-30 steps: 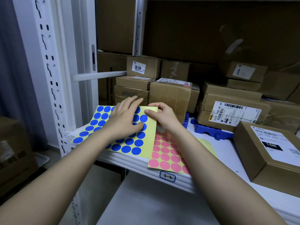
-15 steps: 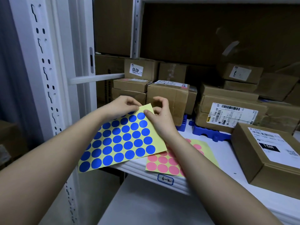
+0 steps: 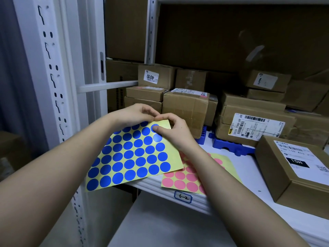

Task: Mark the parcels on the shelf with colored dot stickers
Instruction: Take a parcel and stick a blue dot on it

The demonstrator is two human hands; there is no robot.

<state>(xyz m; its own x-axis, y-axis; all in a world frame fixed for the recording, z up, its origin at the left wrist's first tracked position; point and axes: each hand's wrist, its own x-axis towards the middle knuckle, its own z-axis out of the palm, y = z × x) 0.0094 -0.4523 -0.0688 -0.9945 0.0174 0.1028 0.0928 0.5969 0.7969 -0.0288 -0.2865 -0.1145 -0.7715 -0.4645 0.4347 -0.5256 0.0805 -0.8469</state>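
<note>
The blue dot sheet (image 3: 131,155) is held up over the shelf's (image 3: 249,175) front edge, its top corner pinched by the left hand (image 3: 140,114) and right hand (image 3: 173,128), thumb on a corner dot. Below the grip lies the pink dot sheet (image 3: 185,179); beyond it stand cardboard parcels (image 3: 185,106).

White metal racking, dim storage room.
Perforated upright (image 3: 51,82) at left, white crossbar (image 3: 106,85) behind it; shelf edge (image 3: 160,188) carries handwritten tag (image 3: 183,197) "6-2"; brown backing panel (image 3: 231,36) behind.
</note>
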